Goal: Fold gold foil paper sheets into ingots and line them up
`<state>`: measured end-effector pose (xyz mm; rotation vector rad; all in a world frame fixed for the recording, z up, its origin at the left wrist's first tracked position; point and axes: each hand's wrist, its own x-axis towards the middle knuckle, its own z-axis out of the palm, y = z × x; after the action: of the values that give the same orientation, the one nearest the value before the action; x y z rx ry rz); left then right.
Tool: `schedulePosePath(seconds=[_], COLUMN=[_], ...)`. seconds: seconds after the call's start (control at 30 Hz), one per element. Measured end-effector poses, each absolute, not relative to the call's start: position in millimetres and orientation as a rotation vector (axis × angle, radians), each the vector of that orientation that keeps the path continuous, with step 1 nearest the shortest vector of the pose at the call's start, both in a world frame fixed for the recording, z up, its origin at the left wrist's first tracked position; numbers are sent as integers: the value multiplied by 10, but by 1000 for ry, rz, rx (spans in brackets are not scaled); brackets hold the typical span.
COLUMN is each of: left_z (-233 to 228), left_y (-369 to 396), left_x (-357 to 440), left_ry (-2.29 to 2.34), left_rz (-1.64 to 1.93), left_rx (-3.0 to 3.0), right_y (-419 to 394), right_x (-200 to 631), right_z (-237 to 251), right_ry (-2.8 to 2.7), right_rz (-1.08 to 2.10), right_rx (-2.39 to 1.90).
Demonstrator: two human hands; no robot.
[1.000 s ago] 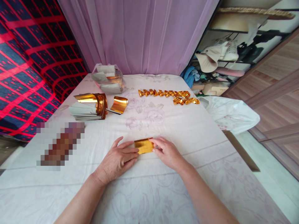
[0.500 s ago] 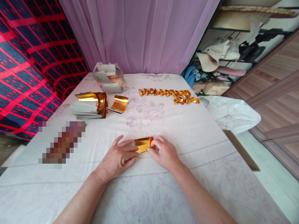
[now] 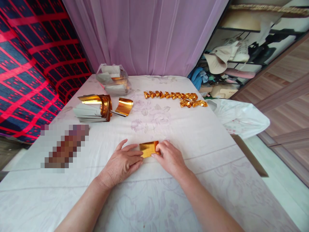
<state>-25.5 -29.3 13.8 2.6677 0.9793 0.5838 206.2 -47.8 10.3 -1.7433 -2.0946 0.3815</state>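
Note:
A sheet of gold foil paper (image 3: 147,149) lies on the cloth between my hands, its right end turned up. My left hand (image 3: 126,160) rests with outstretched fingers over the sheet's left end, the index finger raised off to the side. At the right end, the thumb and fingers of my right hand (image 3: 171,157) pinch the turned-up edge. Farther back on the left is a fanned stack of gold foil paper (image 3: 106,108), grey on the reverse. One loose curled sheet (image 3: 124,107) sits beside it. Folded gold foil pieces (image 3: 172,95) stand in rows at the back right.
A flowered cloth (image 3: 154,129) covers the table. At the back left stands a clear plastic bag of paper (image 3: 113,79). A blurred-out item (image 3: 69,145) lies on the left. Off the right edge are a white plastic bag (image 3: 241,117) and shelves with shoes and a cap (image 3: 217,59).
Both hands stay almost where they were. The right end of the foil sheet looks slightly more turned in under my right fingers.

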Motion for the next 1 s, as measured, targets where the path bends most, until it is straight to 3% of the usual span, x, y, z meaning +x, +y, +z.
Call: schedulePosePath(seconds=[0.4,1.0], left_z=[128,125], left_y=[-279,-283], left_x=[-267,-218], left_ry=[976,1017], left_rz=[566,604], left_rx=[2651,2567], right_y=[-370,-395], right_x=[2280,2265], right_z=[53,31], right_ry=[-1974,-2028], right_rz=[788,731], right_rx=[-1569,-1607])
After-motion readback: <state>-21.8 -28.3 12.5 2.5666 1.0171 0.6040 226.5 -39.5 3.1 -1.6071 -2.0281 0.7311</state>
